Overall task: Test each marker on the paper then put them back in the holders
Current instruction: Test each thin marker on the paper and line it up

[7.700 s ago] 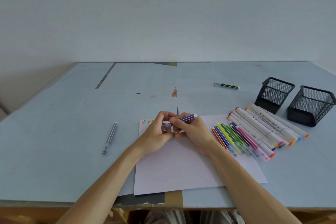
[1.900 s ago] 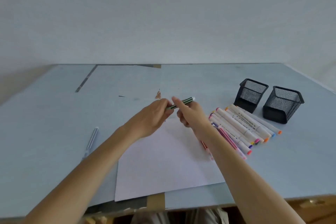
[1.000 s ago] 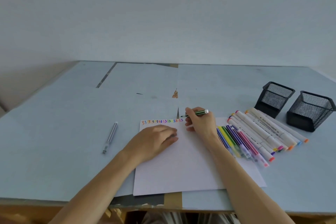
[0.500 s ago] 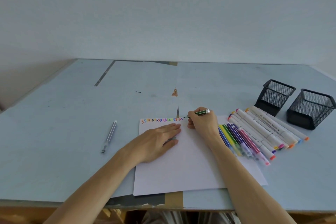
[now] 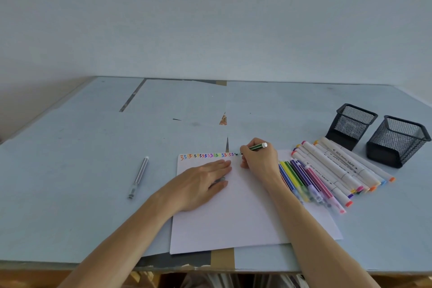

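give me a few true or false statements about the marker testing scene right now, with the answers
1. The right hand holds a green marker with its tip at the paper. True.
2. The left hand lifts the paper off the table. False: it lies flat on the sheet.
3. Both mesh holders are full of markers. False: no markers show in them.
4. A row of coloured test marks runs along the paper's far edge. True.
5. A grey pen lies left of the paper. True.

One head-worn wide-angle camera looks forward and down from above the near edge of the surface (image 5: 70, 147), close over both forearms, taking in the far wall (image 5: 210, 18).
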